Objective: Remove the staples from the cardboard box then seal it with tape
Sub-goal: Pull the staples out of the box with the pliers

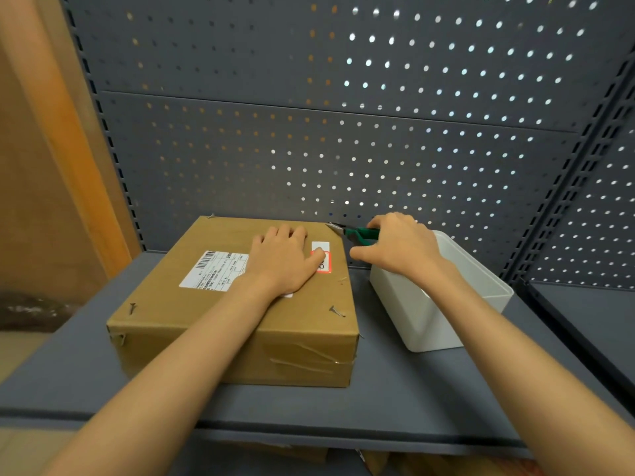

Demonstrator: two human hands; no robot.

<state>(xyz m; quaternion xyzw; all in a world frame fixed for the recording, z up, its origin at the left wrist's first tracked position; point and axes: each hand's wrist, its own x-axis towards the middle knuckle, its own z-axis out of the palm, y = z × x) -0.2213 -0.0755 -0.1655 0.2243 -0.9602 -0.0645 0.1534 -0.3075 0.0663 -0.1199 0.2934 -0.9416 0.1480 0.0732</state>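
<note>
Here, grey shelf (395,400), pegboard (343,132), cardboard box (206,321)

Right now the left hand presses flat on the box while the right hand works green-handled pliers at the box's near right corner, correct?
Not quite. In the head view the pliers in the right hand are at the cardboard box's far right corner. The left hand does press flat on top.
</note>
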